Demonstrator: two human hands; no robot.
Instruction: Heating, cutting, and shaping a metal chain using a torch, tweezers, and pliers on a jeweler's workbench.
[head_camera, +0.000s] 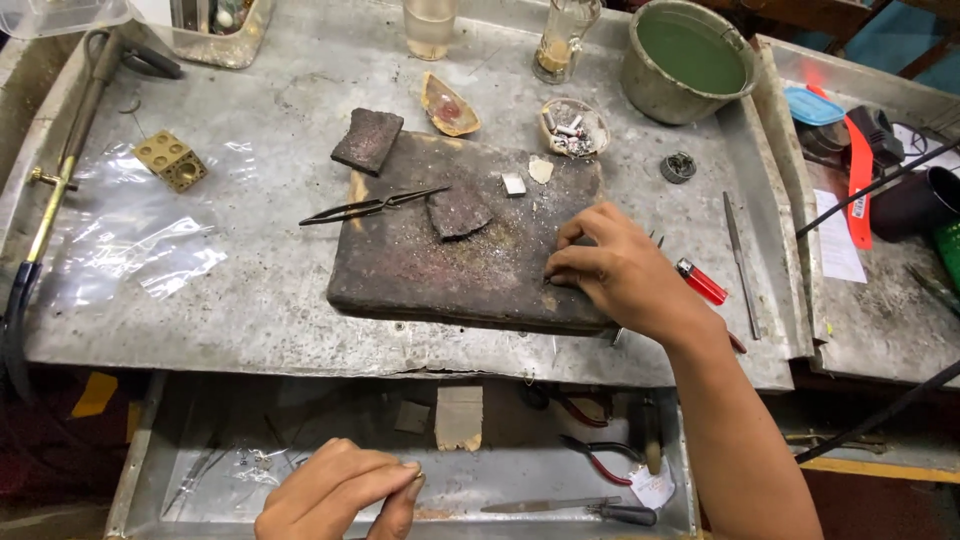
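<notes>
— On the dark scorched block (440, 265), near its right edge, the right hand (620, 270) rests with fingers curled, thumb and forefinger pinched together at the charred surface. Whatever sits between the tips is too small to make out.

— And the left hand (345, 490)?

— Low over the open drawer (140, 470), thumb and forefinger closed tight on something tiny, a small pale glint at the tips. I cannot tell what the piece is.

— How would you handle a pinch like that well?

— My judgement: keep the heel of the right hand planted on the block for steadiness, move only the fingertips, and keep the left hand over the drawer so a dropped piece lands there.

— What lies around the block?

— Black tweezers (372, 207) lie across its upper left corner, beside a broken dark slab (458, 212). A small pale square (513, 183) sits further up. Off the block, on the metal tray (250, 320), are a second dark slab (368, 140), a shell dish (450, 105), a little bowl of scraps (574, 127), a red lighter (702, 281) and a thin file (738, 255).

— Anything cut off?

— Something pronged pokes out behind the right hand, mostly covered. The torch (60, 180) runs off the left side, and the pliers (595, 460) in the drawer are half in shadow.
</notes>
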